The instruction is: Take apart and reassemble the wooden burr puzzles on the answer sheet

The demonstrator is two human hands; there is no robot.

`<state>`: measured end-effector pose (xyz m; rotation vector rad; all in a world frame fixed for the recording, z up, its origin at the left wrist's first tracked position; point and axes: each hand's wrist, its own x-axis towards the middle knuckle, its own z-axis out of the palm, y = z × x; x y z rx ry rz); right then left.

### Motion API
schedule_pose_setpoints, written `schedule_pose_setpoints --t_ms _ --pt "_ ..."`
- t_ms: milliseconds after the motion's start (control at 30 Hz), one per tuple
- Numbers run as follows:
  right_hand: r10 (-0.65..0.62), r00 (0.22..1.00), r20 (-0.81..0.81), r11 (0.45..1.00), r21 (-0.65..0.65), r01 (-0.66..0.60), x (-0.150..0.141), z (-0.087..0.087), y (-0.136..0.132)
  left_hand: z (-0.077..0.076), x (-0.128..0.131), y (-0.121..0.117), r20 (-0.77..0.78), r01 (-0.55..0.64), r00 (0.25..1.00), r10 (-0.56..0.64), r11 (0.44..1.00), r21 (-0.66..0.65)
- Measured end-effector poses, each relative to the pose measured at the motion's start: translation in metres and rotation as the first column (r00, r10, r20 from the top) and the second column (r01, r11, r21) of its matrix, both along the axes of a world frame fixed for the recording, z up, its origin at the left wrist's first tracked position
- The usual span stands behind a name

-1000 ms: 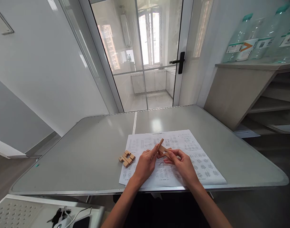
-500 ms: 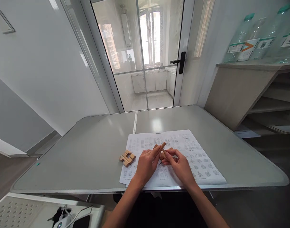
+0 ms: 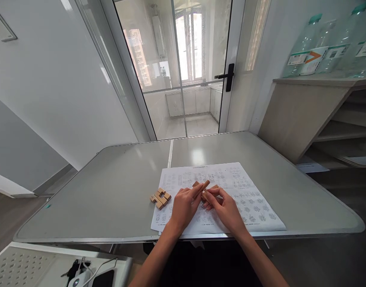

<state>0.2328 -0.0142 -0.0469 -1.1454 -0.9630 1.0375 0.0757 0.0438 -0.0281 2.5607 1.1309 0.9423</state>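
Over a printed instruction sheet (image 3: 254,195) both hands meet at a few small wooden puzzle pieces. My left hand (image 3: 184,205) is closed on a notched wooden stick (image 3: 206,184) that points up and away to the right. My right hand (image 3: 223,205) pinches another wooden piece (image 3: 206,195), close against the left fingertips. More wood shows just behind the fingers, partly hidden by them. To the left, wooden puzzle pieces (image 3: 160,199) lie fitted together on the sheet's edge and the table.
The grey table (image 3: 119,191) reaches to a glass door (image 3: 183,99). At right stands a wooden shelf (image 3: 305,111) with plastic bottles (image 3: 308,48) on top. Lower left, a white cart (image 3: 30,263) holds keys, a cable and a phone (image 3: 103,278).
My right fingers have shifted slightly at the piece they pinch, near the left fingertips. The pieces at left lie as before.
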Motion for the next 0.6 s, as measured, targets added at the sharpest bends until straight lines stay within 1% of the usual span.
schedule_pose_setpoints --t_ms 200,400,533,600 --pt "0.004 1.000 0.004 1.000 -0.001 -0.003 -0.001 0.000 0.000 0.001 0.000 0.000 0.004 0.010 1.000 -0.009 1.000 -0.004" --pt "0.012 1.000 -0.015 1.000 -0.004 -0.012 -0.001 0.005 -0.001 -0.001 -0.002 0.001 0.025 0.005 1.000 -0.005 1.000 -0.007" --pt "0.011 0.998 -0.059 1.000 -0.022 -0.012 0.003 0.010 -0.002 -0.006 -0.004 0.002 0.086 0.014 0.996 -0.013 1.000 -0.017" --pt "-0.001 0.995 -0.102 0.999 -0.044 -0.003 0.006 0.011 -0.002 -0.007 -0.004 0.001 0.151 0.038 0.988 -0.027 0.997 -0.070"
